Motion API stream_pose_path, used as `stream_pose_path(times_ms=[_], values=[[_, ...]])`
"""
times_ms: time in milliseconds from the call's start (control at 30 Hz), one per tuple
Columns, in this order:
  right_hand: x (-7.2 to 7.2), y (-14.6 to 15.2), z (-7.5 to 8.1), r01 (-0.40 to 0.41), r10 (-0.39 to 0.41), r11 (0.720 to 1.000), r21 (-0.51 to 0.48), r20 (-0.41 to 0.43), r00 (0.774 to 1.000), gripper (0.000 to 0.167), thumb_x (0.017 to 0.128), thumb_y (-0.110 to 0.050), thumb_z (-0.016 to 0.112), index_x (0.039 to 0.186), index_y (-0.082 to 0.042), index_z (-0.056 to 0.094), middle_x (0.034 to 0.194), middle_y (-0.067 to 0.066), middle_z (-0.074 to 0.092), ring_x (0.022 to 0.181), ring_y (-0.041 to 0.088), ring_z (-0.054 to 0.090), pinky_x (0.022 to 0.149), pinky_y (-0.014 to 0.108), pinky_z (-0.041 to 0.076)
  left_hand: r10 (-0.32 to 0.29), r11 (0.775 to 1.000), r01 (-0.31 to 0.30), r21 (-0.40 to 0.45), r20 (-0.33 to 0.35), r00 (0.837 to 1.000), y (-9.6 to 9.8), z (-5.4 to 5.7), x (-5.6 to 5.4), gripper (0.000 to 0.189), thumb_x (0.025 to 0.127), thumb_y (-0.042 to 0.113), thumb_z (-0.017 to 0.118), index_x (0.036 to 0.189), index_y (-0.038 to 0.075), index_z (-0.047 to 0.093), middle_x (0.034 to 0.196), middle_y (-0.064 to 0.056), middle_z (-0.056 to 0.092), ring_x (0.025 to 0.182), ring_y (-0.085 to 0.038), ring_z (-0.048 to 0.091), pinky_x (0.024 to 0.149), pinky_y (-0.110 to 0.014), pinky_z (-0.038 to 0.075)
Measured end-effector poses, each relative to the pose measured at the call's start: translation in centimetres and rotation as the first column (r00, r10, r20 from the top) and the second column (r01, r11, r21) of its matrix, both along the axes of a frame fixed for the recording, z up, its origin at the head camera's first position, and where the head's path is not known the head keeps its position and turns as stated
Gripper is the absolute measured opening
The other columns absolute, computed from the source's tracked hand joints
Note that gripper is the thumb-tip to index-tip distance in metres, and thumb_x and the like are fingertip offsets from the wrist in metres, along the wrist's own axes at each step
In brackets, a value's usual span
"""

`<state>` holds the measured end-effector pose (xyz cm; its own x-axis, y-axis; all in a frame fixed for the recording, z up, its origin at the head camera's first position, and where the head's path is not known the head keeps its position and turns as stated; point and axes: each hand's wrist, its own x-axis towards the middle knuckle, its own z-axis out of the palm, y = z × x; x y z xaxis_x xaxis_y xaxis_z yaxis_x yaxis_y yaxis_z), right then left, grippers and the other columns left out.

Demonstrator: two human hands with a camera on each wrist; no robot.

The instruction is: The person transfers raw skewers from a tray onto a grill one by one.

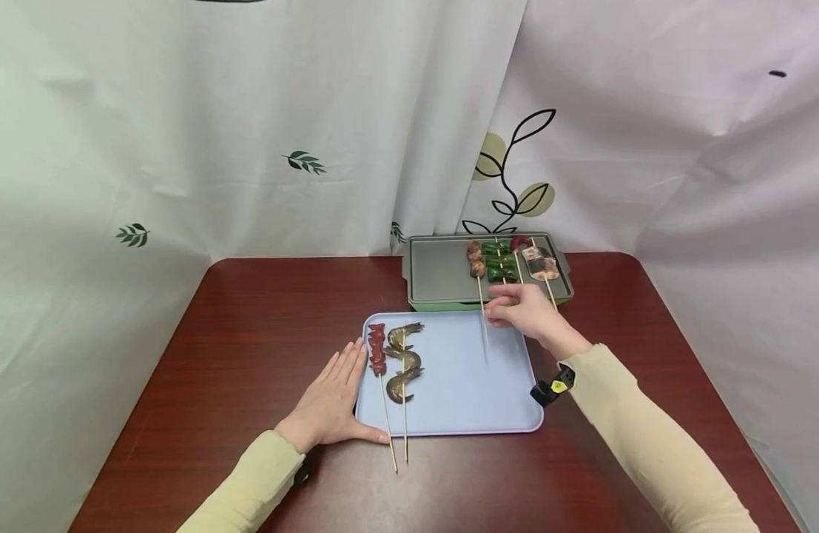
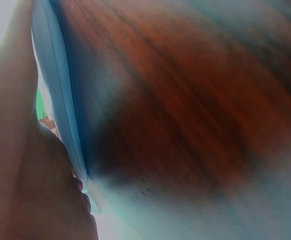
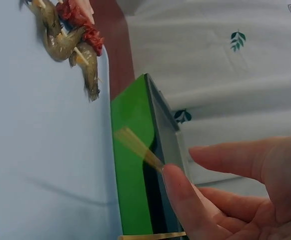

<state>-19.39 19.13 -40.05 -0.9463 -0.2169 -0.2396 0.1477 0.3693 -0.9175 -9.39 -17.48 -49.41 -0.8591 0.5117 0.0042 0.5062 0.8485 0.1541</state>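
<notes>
My left hand [image 1: 332,400] lies with straight fingers along the left edge of a pale blue tray [image 1: 469,400], its thumb at the near corner. On that side of the tray lie a skewer of red meat [image 1: 377,348] and a shrimp skewer [image 1: 404,363]. My right hand [image 1: 525,311] is over the tray's far edge and pinches the stick of a skewer of brown chunks [image 1: 476,259]. Those chunks are over the grill pan [image 1: 439,270]. In the right wrist view, the blurred stick [image 3: 135,145] meets a fingertip; the contact behind is hidden.
Beside the brown chunks, the grill pan has a green pepper skewer [image 1: 501,263], a skewer with a dark red piece [image 1: 519,243] and a skewer of pale, dark-edged pieces [image 1: 538,263]. All stand on a dark red wooden table [image 1: 269,311]. White curtains [image 1: 302,111] hang behind.
</notes>
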Motion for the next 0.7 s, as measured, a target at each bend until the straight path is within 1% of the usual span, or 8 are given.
stream_pose_path(times_ms=[100, 167, 233, 267, 433, 500, 567, 700], values=[[0.3, 0.3, 0.3, -0.007, 0.007, 1.0, 0.004, -0.025, 1.0, 0.057, 0.096, -0.002, 0.068, 0.146, 0.011, 0.045, 0.11, 0.023, 0.071, 0.094, 0.028, 0.072, 0.085, 0.04, 0.059, 0.0, 1.0, 0.0, -0.005, 0.007, 1.0, 0.0, 0.1, 0.0, 0.151, 0.059, 0.101, 0.053, 0.157, -0.01, 0.021, 0.164, -0.026, 0.019, 0.152, -0.038, 0.016, 0.122, -0.048, 0.017], [0.5, 0.4, 0.6, -0.008, 0.008, 1.0, 0.007, -0.037, 0.999, 0.057, 0.096, -0.005, 0.069, 0.147, 0.009, 0.047, 0.109, 0.021, 0.071, 0.098, 0.032, 0.072, 0.087, 0.043, 0.058, -0.003, 1.0, 0.002, 0.004, 0.006, 1.0, 0.1, 0.2, 0.0, 0.151, 0.059, 0.099, 0.055, 0.157, -0.01, 0.021, 0.163, -0.026, 0.021, 0.152, -0.039, 0.017, 0.122, -0.048, 0.017], [0.7, 0.5, 1.0, -0.01, 0.011, 1.0, 0.013, -0.052, 0.999, 0.057, 0.096, -0.008, 0.071, 0.147, 0.006, 0.049, 0.109, 0.019, 0.071, 0.098, 0.032, 0.072, 0.088, 0.045, 0.057, -0.004, 1.0, 0.004, 0.019, 0.003, 1.0, 0.1, 0.4, 0.1, 0.15, 0.059, 0.098, 0.057, 0.156, -0.011, 0.023, 0.163, -0.027, 0.022, 0.151, -0.039, 0.018, 0.121, -0.049, 0.018], [0.9, 0.6, 1.2, -0.013, 0.013, 1.0, 0.012, -0.058, 0.998, 0.058, 0.096, -0.01, 0.072, 0.147, 0.006, 0.049, 0.109, 0.019, 0.071, 0.097, 0.032, 0.072, 0.089, 0.046, 0.057, -0.003, 1.0, 0.003, 0.012, 0.001, 1.0, 0.1, 0.3, 0.1, 0.15, 0.059, 0.099, 0.056, 0.157, -0.01, 0.022, 0.163, -0.026, 0.022, 0.151, -0.039, 0.018, 0.122, -0.049, 0.018], [1.8, 0.4, 2.1, -0.03, 0.03, 1.0, 0.004, -0.107, 0.994, 0.057, 0.096, -0.015, 0.073, 0.144, 0.006, 0.052, 0.113, 0.019, 0.071, 0.094, 0.024, 0.073, 0.085, 0.039, 0.059, 0.009, 1.0, -0.009, -0.011, 0.006, 1.0, 0.0, 0.0, 0.0, 0.152, 0.058, 0.102, 0.05, 0.158, -0.009, 0.02, 0.164, -0.025, 0.019, 0.152, -0.037, 0.015, 0.122, -0.048, 0.017], [2.3, 0.3, 2.3, -0.04, 0.039, 0.999, -0.004, -0.115, 0.993, 0.056, 0.096, -0.015, 0.072, 0.144, 0.006, 0.052, 0.115, 0.019, 0.07, 0.096, 0.024, 0.073, 0.085, 0.037, 0.059, 0.01, 1.0, -0.01, -0.002, 0.008, 1.0, 0.0, -0.1, 0.0, 0.152, 0.058, 0.102, 0.051, 0.158, -0.009, 0.02, 0.165, -0.025, 0.019, 0.152, -0.036, 0.015, 0.122, -0.047, 0.017], [2.8, 0.1, 2.5, -0.048, 0.045, 0.999, -0.024, -0.112, 0.993, 0.055, 0.096, -0.015, 0.072, 0.143, 0.007, 0.053, 0.116, 0.02, 0.07, 0.1, 0.028, 0.072, 0.086, 0.036, 0.059, 0.009, 1.0, -0.009, 0.011, 0.008, 1.0, 0.0, -0.2, 0.0, 0.152, 0.058, 0.101, 0.053, 0.158, -0.009, 0.02, 0.164, -0.025, 0.019, 0.152, -0.036, 0.015, 0.122, -0.047, 0.016], [3.7, -0.4, 2.5, -0.064, 0.057, 0.996, -0.063, -0.115, 0.992, 0.052, 0.095, -0.014, 0.073, 0.14, 0.007, 0.056, 0.115, 0.02, 0.071, 0.102, 0.032, 0.071, 0.087, 0.038, 0.058, 0.002, 1.0, -0.002, 0.025, -0.006, 1.0, -0.1, -0.4, 0.0, 0.152, 0.058, 0.101, 0.053, 0.158, -0.009, 0.02, 0.164, -0.025, 0.019, 0.152, -0.037, 0.015, 0.122, -0.048, 0.016]])
